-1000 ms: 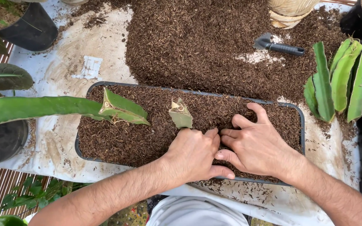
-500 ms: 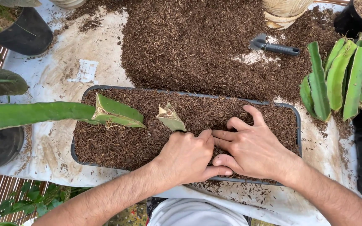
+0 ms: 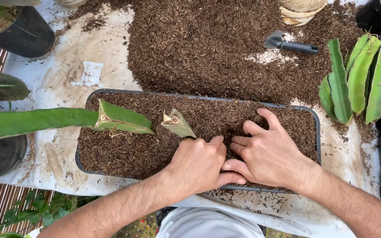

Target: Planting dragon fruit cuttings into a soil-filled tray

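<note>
Head view, looking straight down: your left hand (image 3: 199,165) and right hand (image 3: 267,156) lie side by side on the brown mulch (image 3: 124,147) that fills a long dark tray (image 3: 317,132), near the middle of its near edge. Your left hand is curled into a loose fist, knuckles down in the mulch, and rests against the base of a short green cutting (image 3: 178,124) that stands in the tray; you cannot tell from here whether the fingers actually grip its stem. Your right hand is open and flat, fingers spread and pressed onto the mulch, holding nothing; its fingertips touch your left hand.

A second, larger cutting (image 3: 120,119) stands toward the tray's left end, joined to a long green stem (image 3: 31,121) that reaches off to the left. The tray sits on a pale, dirt-stained sheet (image 3: 67,70). On that sheet, left of the big heap of loose mulch (image 3: 208,44), lies a small white square label (image 3: 92,73), flat and smudged. A little trowel with a dark handle (image 3: 289,44) lies on the heap. A bunch of green cuttings (image 3: 362,79) lies to the right, and a black pot (image 3: 25,28) stands at the top left.
</note>
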